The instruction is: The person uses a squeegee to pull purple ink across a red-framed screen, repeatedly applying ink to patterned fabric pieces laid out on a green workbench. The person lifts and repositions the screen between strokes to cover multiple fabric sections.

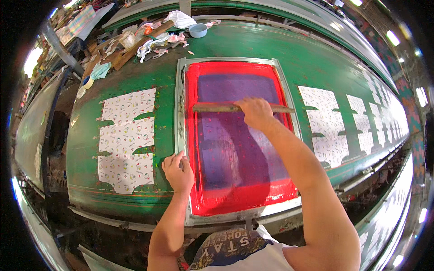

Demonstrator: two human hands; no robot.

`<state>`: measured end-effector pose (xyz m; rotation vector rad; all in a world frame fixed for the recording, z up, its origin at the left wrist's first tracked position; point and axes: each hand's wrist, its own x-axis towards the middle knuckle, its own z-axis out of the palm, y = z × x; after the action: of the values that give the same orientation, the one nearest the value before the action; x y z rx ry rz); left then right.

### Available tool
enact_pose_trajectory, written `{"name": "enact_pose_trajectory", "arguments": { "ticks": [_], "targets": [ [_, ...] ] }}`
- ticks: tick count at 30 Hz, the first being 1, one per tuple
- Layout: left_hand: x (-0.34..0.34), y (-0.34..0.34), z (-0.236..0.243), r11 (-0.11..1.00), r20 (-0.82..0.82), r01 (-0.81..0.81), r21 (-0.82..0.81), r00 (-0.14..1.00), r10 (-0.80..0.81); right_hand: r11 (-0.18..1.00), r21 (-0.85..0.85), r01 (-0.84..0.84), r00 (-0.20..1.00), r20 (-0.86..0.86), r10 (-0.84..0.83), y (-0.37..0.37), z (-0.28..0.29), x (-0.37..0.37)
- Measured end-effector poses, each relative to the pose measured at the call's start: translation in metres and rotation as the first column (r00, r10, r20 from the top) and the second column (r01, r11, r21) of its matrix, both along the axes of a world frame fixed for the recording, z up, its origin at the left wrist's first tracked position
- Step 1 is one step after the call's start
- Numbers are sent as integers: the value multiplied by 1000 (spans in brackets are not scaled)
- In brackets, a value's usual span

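Note:
A screen-printing frame (181, 113) lies flat on the long green table, its pale metal edges around a purple mesh (237, 86) bordered with wet red ink (217, 205). Across the mesh, toward its far half, runs a squeegee (217, 108) with a wooden bar. My right hand (257, 113) is closed over the bar right of its middle. My left hand (178, 171) rests against the frame's left side, fingers curled at the edge. Printed white fabric pieces (127, 131) lie flat left of the frame, and more fabric pieces (323, 122) lie to its right.
At the far left of the green table (235, 40) sit rags, wooden boards and a blue-grey bowl (198, 30). A metal rail (122, 223) follows the table's near edge. Further rows of fabric pieces extend right, and other long tables stand alongside.

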<state>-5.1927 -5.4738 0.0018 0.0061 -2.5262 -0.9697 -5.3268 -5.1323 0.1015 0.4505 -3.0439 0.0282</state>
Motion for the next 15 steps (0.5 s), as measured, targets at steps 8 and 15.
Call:
{"name": "enact_pose_trajectory", "arguments": {
  "ticks": [8,15],
  "targets": [
    [0,7,9,999,-27,-42,-4,999,42,999,-34,-27,998,-64,25,27,-10,-152],
    [1,8,12,999,-15,-34,-17,999,34,993,-113,17,1000,-20,-20,42,4,-209]
  ]
}}
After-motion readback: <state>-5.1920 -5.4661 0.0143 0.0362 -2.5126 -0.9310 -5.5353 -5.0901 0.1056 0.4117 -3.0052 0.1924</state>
